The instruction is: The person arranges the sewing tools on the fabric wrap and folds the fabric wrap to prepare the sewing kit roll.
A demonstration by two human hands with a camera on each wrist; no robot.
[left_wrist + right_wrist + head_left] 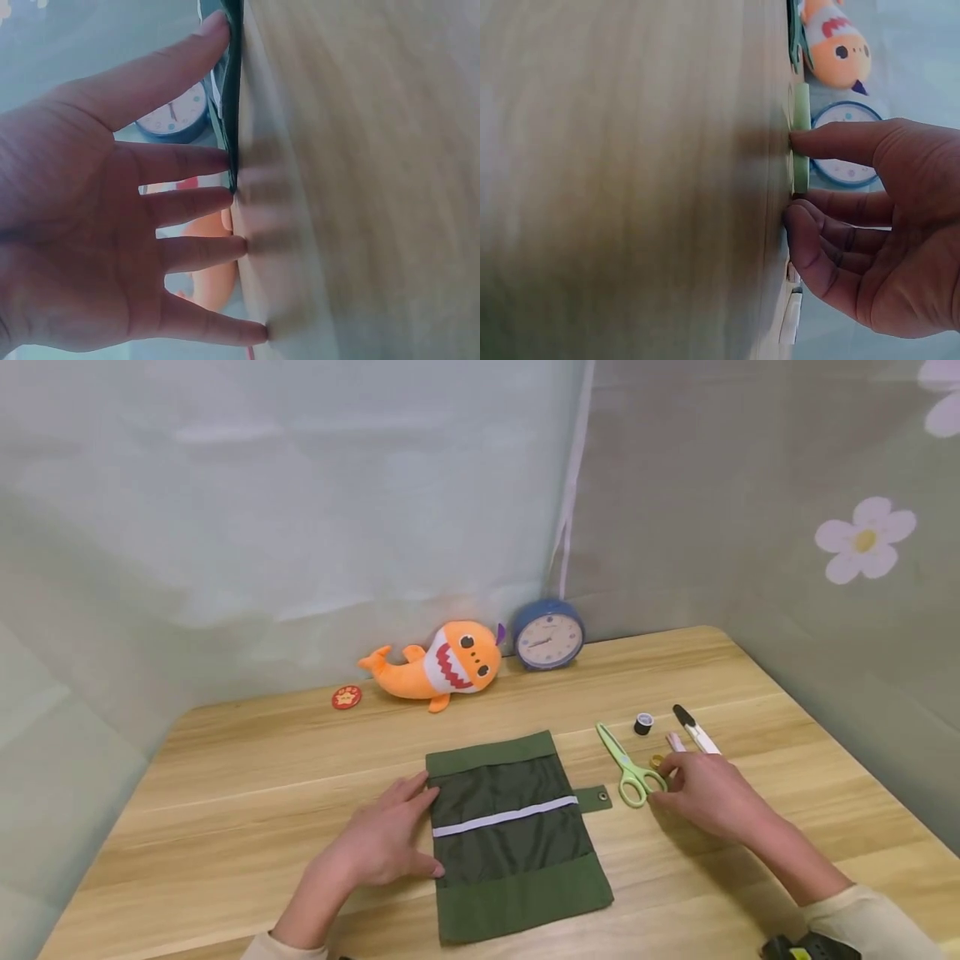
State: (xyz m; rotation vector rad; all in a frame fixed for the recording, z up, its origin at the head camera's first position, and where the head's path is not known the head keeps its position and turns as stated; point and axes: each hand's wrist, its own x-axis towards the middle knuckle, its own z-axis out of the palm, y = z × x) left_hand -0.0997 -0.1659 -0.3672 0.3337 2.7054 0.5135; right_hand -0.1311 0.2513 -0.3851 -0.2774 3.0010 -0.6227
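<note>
Sleeves (870, 922) cropped below, left hand (382, 837) spread against green case (513, 847), right hand (708, 792) at scissors (626, 761), pinch unclear

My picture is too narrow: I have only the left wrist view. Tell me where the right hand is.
Observer: The right hand is at the handle end of the green scissors.
Operator: Name what lies near the scissors' tip.
Observer: A small spool, dark with a pale top, sits to the right of the tip in the head view.
Operator: Now the green cloth case: I see only its edge. Describe its far side.
Observer: In the head view, a tab with a round snap sticks out from its right edge, toward the scissors.
</note>
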